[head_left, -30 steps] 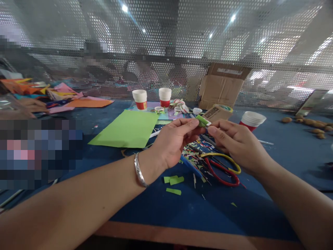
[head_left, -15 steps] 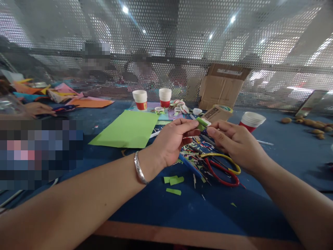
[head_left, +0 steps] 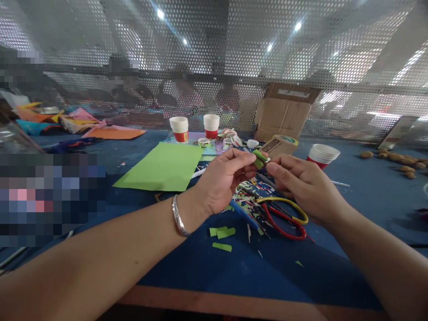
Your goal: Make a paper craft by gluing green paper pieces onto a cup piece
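Between my left hand (head_left: 220, 183) and my right hand (head_left: 301, 183) is a small green paper strip (head_left: 259, 158), above the middle of the table. My left thumb and fingers pinch its left end, and a silver bangle circles that wrist. The right thumb and forefinger are closed at its other end, where a small white bit shows; exactly what they grip is partly hidden. Below the hands lie scissors with red and yellow handles (head_left: 284, 236), a blue long tool (head_left: 244, 214) and many paper scraps. Loose green strips (head_left: 222, 246) rest nearer the front edge.
A green paper sheet (head_left: 160, 167) lies left of my hands. Stacked paper cups (head_left: 179, 129) stand behind it, with another cup stack (head_left: 323, 155) at right. A cardboard box (head_left: 284, 111) leans against the perforated screen (head_left: 207, 53). Brown nut-like pieces (head_left: 397, 158) lie far right, coloured paper (head_left: 115, 133) far left.
My hands stay almost in place, with the green strip turned slightly between the fingers. Another person's hand at the far left has gone from view.
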Available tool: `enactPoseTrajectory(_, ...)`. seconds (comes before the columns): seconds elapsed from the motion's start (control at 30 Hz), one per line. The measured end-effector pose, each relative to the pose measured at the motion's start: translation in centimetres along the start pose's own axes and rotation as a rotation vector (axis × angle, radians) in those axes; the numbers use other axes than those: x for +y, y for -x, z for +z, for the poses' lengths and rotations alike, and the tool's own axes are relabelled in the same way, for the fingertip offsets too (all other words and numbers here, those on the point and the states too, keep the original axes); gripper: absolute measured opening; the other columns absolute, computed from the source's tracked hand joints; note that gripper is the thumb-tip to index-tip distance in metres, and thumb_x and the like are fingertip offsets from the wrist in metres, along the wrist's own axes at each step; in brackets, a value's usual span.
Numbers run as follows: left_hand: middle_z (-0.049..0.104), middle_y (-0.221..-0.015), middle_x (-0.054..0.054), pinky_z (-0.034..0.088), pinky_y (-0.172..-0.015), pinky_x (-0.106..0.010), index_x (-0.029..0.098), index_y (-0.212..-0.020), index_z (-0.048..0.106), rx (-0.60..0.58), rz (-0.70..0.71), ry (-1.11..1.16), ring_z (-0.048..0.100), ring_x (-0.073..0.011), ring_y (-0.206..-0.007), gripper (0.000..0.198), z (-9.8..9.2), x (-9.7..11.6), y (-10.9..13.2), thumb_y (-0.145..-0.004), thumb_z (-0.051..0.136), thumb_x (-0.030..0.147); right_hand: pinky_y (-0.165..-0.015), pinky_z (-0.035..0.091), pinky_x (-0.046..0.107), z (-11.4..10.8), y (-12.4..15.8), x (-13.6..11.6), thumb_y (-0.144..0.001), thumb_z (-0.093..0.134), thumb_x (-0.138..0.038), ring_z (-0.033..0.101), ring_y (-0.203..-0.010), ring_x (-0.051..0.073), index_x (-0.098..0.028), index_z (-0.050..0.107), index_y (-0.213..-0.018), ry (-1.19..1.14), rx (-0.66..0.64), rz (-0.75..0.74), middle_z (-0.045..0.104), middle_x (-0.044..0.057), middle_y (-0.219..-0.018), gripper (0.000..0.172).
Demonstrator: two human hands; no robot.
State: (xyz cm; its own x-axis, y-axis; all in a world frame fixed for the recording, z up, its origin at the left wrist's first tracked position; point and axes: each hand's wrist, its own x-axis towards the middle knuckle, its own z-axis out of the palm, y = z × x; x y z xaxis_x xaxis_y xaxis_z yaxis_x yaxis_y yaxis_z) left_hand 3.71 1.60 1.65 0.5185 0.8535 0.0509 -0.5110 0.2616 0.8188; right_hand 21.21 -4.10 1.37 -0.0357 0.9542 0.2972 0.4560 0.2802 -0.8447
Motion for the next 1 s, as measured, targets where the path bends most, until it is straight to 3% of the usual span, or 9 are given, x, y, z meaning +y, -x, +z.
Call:
enactPoseTrajectory(0.23,0.072,-0.079,0.0,0.048,-0.083,-0.026,0.015,-0.069,0.062,-0.041,0.016,0.027,0.064,-0.0086,-0.074,0.017,0.1,0.0,0.1,-0.083,0.072,0.014,-0.042,0.019,0.025,0.2,0.1,-0.3,-0.097,0.056,-0.055,0.025,-0.049,0.009,-0.023,0.056,-0.081,-0.038,0.008,0.021,0.032,-0.007,-0.06,0.036)
enactPoseTrajectory(0.43,0.073,-0.084,-0.001,0.049,-0.076,-0.024,0.015,-0.07,0.063,-0.048,0.012,0.062,0.065,-0.0098,-0.077,0.015,0.3,0.2,0.2,-0.084,0.068,0.013,-0.041,0.019,0.023,0.5,0.0,-0.4,-0.097,0.056,-0.057,0.025,-0.05,0.008,-0.021,0.051,-0.077,-0.081,-0.023,0.037,0.034,-0.007,-0.06,0.041)
enactPoseTrajectory(0.63,0.072,-0.083,-0.002,0.05,-0.077,-0.024,0.013,-0.08,0.067,0.113,0.103,0.046,0.066,-0.0103,-0.078,0.006,-0.4,0.8,-0.8,-0.083,0.071,0.016,-0.041,0.017,0.023,0.6,0.1,-0.1,-0.095,0.059,-0.057,0.023,-0.052,0.008,-0.021,0.056,-0.082,-0.112,-0.042,0.042,0.033,-0.007,-0.061,0.038)
enactPoseTrajectory(0.8,0.071,-0.08,-0.001,0.051,-0.077,-0.026,0.014,-0.08,0.064,0.148,0.217,-0.176,0.067,-0.0105,-0.076,0.013,-1.7,0.4,-1.7,-0.082,0.076,0.02,-0.041,0.017,0.024,0.5,0.0,0.0,-0.091,0.065,-0.057,0.023,-0.051,0.008,-0.022,0.057,-0.087,-0.177,0.022,0.062,0.034,-0.007,-0.061,0.036)
enactPoseTrajectory(1.0,0.072,-0.076,-0.001,0.051,-0.067,-0.027,0.018,-0.095,0.059,0.011,0.278,-0.474,0.068,-0.0129,-0.069,0.033,-2.2,-0.1,-1.5,-0.076,0.083,0.028,-0.042,0.023,0.023,0.6,-0.3,0.1,-0.085,0.076,-0.046,0.033,-0.049,0.006,-0.022,0.06,-0.093,-0.194,0.119,0.033,0.051,-0.006,-0.066,0.03)
